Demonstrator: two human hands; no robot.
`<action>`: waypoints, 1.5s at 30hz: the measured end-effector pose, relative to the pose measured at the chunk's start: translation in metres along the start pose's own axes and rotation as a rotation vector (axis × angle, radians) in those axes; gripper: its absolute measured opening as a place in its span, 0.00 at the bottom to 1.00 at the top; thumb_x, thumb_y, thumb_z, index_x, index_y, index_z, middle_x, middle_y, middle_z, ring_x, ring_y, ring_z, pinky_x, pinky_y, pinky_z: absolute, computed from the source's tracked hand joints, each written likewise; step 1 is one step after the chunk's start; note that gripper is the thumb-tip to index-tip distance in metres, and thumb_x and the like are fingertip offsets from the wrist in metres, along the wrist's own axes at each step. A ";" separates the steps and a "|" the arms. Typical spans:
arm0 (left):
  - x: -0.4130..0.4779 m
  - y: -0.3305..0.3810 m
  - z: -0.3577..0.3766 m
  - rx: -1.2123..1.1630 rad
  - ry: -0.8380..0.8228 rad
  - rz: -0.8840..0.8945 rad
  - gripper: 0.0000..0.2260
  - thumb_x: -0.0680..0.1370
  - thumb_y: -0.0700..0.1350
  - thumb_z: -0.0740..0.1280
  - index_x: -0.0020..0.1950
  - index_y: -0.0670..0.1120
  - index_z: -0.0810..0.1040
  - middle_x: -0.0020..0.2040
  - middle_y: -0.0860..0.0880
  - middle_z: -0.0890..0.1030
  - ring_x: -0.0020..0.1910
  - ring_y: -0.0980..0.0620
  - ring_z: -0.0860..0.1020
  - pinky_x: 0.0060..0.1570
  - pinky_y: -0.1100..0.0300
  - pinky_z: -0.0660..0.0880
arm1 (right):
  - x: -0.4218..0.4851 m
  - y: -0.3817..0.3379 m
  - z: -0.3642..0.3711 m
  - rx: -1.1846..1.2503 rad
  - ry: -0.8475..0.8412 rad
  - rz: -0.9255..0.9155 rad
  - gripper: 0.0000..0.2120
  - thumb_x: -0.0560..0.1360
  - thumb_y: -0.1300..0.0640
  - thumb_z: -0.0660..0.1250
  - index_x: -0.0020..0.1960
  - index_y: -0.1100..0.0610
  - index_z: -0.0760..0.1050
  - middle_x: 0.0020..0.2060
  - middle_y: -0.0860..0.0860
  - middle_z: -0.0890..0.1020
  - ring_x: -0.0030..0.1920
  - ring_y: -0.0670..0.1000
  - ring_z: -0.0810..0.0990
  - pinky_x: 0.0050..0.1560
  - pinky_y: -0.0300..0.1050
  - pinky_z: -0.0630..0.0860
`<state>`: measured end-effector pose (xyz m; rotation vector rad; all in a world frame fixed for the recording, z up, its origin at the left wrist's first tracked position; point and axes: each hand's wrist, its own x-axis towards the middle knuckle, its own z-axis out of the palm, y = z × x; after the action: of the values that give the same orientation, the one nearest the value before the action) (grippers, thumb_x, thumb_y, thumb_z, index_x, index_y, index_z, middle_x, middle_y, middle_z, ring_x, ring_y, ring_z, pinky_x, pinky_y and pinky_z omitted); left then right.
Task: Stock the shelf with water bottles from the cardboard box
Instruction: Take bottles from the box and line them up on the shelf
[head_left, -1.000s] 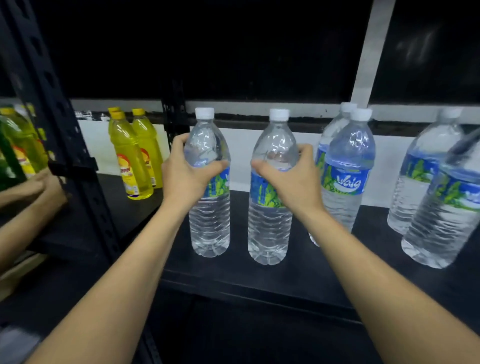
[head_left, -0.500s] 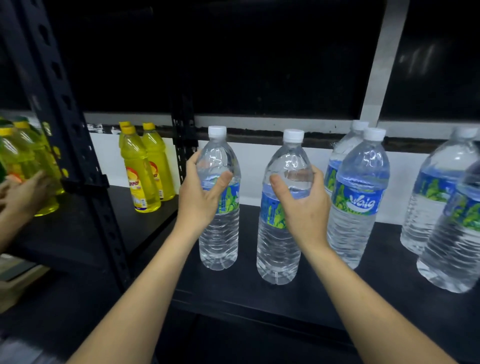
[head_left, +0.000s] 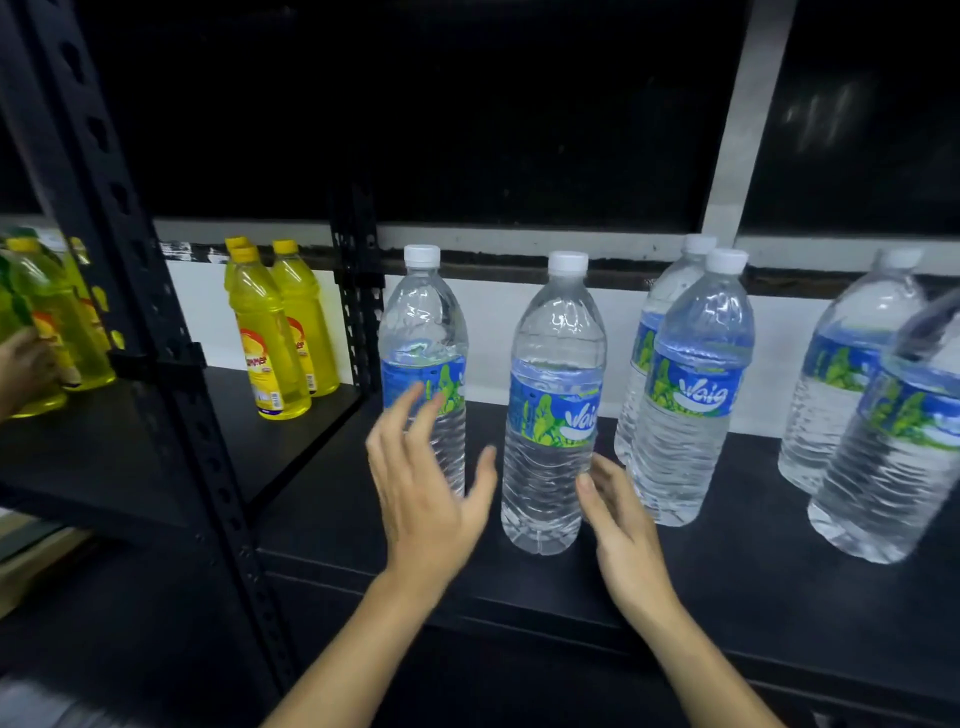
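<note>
Left hand (head_left: 426, 499) spread, fingers loose, empty, just in front of a clear ribbed water bottle (head_left: 425, 364); whether it touches, cannot tell. Right hand (head_left: 623, 525) also spread and empty, just right of second water bottle (head_left: 553, 410), fingertips near its lower ribs. Both bottles upright on black shelf (head_left: 727, 566), white caps, blue-green labels, full of water. Further right, four more water bottles (head_left: 691, 395). Far left of the left hand, yellow bottles (head_left: 270, 338) of yellow liquid, yellow caps
</note>
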<state>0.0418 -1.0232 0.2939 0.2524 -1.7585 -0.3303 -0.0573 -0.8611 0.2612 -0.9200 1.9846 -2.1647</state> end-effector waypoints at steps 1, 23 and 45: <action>-0.012 0.002 0.005 -0.029 -0.053 0.032 0.30 0.74 0.46 0.78 0.72 0.40 0.70 0.70 0.41 0.73 0.69 0.41 0.73 0.71 0.47 0.69 | 0.000 0.002 -0.001 0.031 -0.004 0.021 0.17 0.77 0.47 0.65 0.65 0.47 0.75 0.60 0.36 0.82 0.63 0.38 0.79 0.69 0.46 0.73; -0.046 0.005 0.041 -0.566 -0.548 -0.537 0.28 0.77 0.61 0.69 0.75 0.54 0.67 0.71 0.61 0.74 0.72 0.61 0.72 0.71 0.50 0.72 | 0.005 0.016 -0.007 -0.022 -0.038 0.020 0.21 0.77 0.52 0.70 0.70 0.50 0.73 0.66 0.49 0.79 0.66 0.47 0.78 0.65 0.45 0.77; -0.025 -0.014 0.123 -0.373 -0.284 -0.636 0.11 0.83 0.50 0.66 0.64 0.53 0.70 0.61 0.54 0.80 0.59 0.52 0.80 0.59 0.47 0.78 | 0.090 0.038 0.015 -0.385 0.064 0.019 0.28 0.73 0.57 0.76 0.71 0.51 0.71 0.62 0.45 0.81 0.62 0.45 0.81 0.66 0.53 0.78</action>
<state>-0.0732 -1.0176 0.2426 0.5104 -1.8152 -1.1875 -0.1371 -0.9191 0.2600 -0.8729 2.4837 -1.8562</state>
